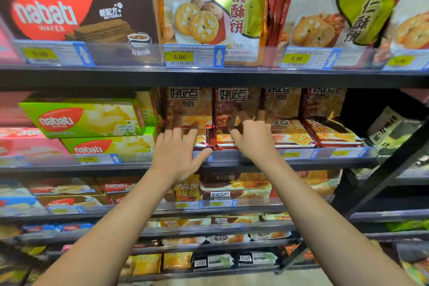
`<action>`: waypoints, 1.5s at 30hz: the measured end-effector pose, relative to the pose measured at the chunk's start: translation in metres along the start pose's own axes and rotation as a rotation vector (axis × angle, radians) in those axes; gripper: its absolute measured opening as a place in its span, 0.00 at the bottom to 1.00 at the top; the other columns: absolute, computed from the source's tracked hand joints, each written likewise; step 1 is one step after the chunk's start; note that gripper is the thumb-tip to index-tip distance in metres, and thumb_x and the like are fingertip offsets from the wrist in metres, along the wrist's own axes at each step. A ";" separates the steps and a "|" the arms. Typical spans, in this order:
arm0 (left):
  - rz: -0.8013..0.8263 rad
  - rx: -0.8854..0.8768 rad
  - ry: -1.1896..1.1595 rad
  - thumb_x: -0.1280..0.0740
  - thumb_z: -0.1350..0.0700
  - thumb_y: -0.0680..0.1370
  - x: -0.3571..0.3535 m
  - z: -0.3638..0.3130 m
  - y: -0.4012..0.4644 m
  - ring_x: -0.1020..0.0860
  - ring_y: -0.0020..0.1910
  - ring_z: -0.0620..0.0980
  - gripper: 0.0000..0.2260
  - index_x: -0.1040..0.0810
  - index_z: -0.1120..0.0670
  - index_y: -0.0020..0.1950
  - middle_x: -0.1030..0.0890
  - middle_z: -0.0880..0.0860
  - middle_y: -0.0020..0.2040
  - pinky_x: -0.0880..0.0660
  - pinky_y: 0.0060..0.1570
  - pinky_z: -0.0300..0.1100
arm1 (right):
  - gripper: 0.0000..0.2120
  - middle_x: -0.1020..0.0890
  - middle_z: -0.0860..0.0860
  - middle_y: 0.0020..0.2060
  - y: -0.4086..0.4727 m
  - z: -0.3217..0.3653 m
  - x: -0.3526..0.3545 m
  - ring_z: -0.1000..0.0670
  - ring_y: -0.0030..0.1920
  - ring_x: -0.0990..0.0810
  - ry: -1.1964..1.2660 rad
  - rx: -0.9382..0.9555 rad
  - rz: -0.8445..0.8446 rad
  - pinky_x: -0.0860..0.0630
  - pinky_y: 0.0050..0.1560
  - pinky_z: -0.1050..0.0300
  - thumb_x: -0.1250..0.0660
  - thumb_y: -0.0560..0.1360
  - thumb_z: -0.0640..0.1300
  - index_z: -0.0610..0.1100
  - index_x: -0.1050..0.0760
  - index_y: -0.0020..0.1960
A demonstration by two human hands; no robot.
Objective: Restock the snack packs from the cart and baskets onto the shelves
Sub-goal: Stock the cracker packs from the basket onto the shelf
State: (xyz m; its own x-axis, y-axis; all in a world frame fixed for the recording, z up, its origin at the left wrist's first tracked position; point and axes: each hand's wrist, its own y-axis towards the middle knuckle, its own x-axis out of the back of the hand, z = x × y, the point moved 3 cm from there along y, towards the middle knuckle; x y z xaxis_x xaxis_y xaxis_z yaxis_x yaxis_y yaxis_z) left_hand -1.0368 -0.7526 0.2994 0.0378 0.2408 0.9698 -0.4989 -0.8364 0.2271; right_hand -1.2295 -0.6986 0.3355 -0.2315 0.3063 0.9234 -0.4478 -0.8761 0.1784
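Both my hands reach onto the middle shelf (301, 162) among red-edged biscuit packs. My left hand (178, 153) lies with fingers spread and straight on a flat pack (199, 139) at the shelf front, thumb by the shelf's front rail. My right hand (253, 139) rests on the neighbouring flat pack (222, 139), its fingertips touching the upright pack (234, 109) behind. Another upright pack (190, 104) stands to the left of that one. Neither hand grips anything that I can see.
Green Nabati lemon wafer boxes (86, 118) are stacked to the left on the same shelf. More biscuit packs (292, 132) lie to the right. The shelf above holds a brown Nabati box (76, 7) and tall cookie bags (209, 7). A black diagonal rack frame (383, 169) crosses at right.
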 end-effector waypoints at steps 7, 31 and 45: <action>0.003 0.052 0.030 0.64 0.26 0.74 0.001 -0.004 0.000 0.25 0.58 0.60 0.44 0.28 0.53 0.71 0.23 0.60 0.59 0.29 0.58 0.52 | 0.23 0.19 0.44 0.53 -0.004 -0.007 -0.005 0.39 0.59 0.25 -0.024 0.082 0.035 0.28 0.59 0.45 0.41 0.82 0.62 0.44 0.22 0.60; 0.109 0.109 -0.022 0.68 0.28 0.73 0.012 -0.029 -0.020 0.44 0.79 0.63 0.43 0.46 0.47 0.83 0.42 0.59 0.80 0.45 0.75 0.63 | 0.22 0.20 0.43 0.59 -0.013 0.014 -0.012 0.39 0.62 0.25 -0.151 0.339 0.059 0.30 0.62 0.43 0.50 0.86 0.58 0.48 0.23 0.65; 0.025 0.292 -0.074 0.59 0.27 0.77 0.020 -0.039 -0.092 0.49 0.82 0.65 0.38 0.41 0.43 0.83 0.45 0.56 0.84 0.48 0.76 0.67 | 0.29 0.47 0.47 0.83 -0.078 -0.013 -0.010 0.38 0.82 0.55 -0.048 0.552 0.099 0.52 0.81 0.40 0.50 0.85 0.60 0.51 0.47 0.83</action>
State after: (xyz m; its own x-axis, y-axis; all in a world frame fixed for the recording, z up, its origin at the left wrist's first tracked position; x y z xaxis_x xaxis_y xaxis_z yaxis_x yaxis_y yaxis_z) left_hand -1.0244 -0.6516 0.2944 0.0975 0.1911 0.9767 -0.2303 -0.9504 0.2089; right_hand -1.2033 -0.6281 0.3080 -0.2041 0.2064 0.9570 0.0959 -0.9686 0.2294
